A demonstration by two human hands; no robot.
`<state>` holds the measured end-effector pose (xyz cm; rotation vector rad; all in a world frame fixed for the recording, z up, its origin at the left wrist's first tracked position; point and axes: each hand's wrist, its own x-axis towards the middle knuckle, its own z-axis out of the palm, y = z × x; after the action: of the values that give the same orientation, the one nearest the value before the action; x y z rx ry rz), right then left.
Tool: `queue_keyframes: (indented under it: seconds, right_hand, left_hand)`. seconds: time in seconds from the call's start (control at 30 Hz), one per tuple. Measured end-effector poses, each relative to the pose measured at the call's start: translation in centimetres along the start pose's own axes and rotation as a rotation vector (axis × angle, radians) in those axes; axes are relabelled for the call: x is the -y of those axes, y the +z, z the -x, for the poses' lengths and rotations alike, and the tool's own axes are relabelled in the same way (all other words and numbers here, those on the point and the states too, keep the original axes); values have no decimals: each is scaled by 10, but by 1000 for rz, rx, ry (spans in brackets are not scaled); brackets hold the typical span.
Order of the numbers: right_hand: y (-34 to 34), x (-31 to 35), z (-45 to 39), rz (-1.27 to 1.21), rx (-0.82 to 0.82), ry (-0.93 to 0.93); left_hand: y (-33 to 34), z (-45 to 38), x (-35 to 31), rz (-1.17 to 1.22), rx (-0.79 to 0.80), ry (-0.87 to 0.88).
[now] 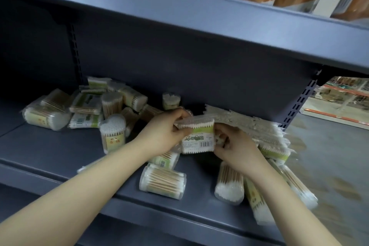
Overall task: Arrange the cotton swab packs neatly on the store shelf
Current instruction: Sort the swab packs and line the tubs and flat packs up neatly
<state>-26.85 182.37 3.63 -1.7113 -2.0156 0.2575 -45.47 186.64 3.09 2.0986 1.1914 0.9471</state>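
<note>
Bare forearms reached over the grey shelf [50, 146]. Jumbled cotton swab packs [60, 110] lay at its left. At centre, the left hand [165, 128] and right hand [233, 146] pinched a flat swab pack [197, 136] between them; a neat row of packs [259, 126] stood to the right.

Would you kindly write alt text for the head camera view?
Both hands, left hand and right hand, hold a flat cotton swab pack above a grey shelf, with swab tubs scattered around it.
</note>
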Motion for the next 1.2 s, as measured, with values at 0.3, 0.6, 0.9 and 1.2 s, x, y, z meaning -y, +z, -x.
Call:
queue_keyframes:
  seconds: [0.3, 0.6, 0.9, 1.2]
  right_hand:
    - [-19, -33, 4, 93, -85, 185]
    - [-12, -49, 0, 247, 9, 215]
    - [-5, -67, -6, 294, 49, 171]
    - [0, -74, -7, 308, -8, 150]
  left_hand:
    - [35, -6, -4, -504, 103, 116]
    - [58, -15, -4, -869, 3, 359]
    - [82, -30, -2, -989, -128, 421]
    - [88, -42, -1, -982, -163, 414]
